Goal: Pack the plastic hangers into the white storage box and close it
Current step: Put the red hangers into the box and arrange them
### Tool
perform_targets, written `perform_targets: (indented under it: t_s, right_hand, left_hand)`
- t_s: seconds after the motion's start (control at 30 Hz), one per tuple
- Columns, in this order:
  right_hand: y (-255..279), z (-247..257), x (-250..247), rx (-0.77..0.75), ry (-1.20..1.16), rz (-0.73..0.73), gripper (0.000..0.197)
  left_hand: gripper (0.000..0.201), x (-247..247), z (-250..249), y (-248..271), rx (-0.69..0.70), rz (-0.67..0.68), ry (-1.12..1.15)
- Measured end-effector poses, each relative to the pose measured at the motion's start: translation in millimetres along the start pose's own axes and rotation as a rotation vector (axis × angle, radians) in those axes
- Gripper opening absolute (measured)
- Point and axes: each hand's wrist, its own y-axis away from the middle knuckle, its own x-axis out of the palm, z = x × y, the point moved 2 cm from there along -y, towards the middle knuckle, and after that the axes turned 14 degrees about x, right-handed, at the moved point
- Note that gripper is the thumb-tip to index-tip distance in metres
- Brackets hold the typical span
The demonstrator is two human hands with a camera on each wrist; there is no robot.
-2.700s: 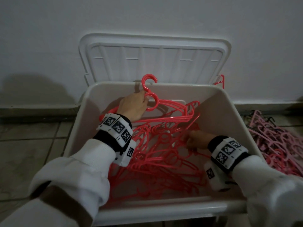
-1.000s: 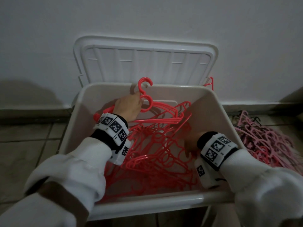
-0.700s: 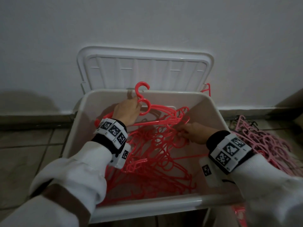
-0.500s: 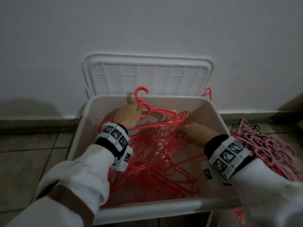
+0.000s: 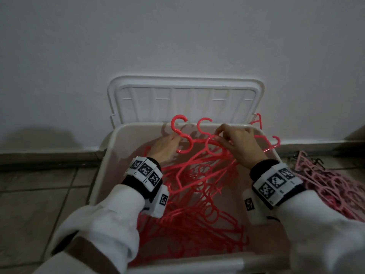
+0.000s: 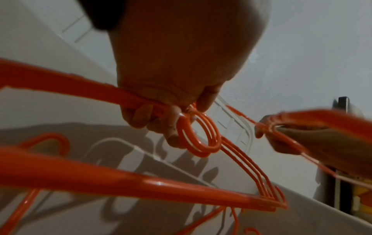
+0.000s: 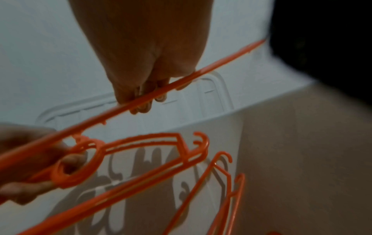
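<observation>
The white storage box [image 5: 187, 265] stands against the wall with its lid [image 5: 185, 103] open and upright behind it. A tangle of red plastic hangers [image 5: 199, 210] fills it. My left hand [image 5: 173, 141] grips the necks of a small bundle of red hangers [image 6: 198, 138] at the box's back, hook [image 5: 178, 123] pointing up. Just to its right, my right hand [image 5: 223, 135] pinches another red hanger [image 7: 181, 81], whose hook [image 5: 203, 125] stands beside the first. Both hands' fingers are curled round the plastic in the wrist views.
A heap of pink hangers [image 5: 325, 186] lies on the tiled floor [image 5: 39, 194] right of the box. One red hanger tip [image 5: 257, 121] sticks up behind the box's back right corner. The white wall [image 5: 177, 36] is directly behind the lid.
My right hand has come up from low in the box's right side to the back, lifting a hanger beside the left hand's bundle. The left hand has kept its grip.
</observation>
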Motion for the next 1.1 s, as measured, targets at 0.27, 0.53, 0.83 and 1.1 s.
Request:
perform_targets:
  t_s: [0.27, 0.53, 0.83, 1.1]
  right_hand:
    - [-19, 15, 27, -0.150, -0.097, -0.125, 0.019]
    - [-20, 39, 48, -0.178, -0.409, -0.198, 0.014]
    - [-2, 3, 35, -0.172, -0.278, 0.006, 0.012]
    - [13, -26, 79, -0.070, 0.154, 0.609, 0.034]
  left_hand:
    - [0.042, -5, 2, -3, -0.040, -0.052, 0.422]
    - [0.051, 6, 7, -7, -0.035, 0.007, 0.411]
    - [0.031, -3, 16, -12, -0.038, -0.129, 0.271]
    - [0.018, -9, 20, -15, -0.012, -0.284, 0.214]
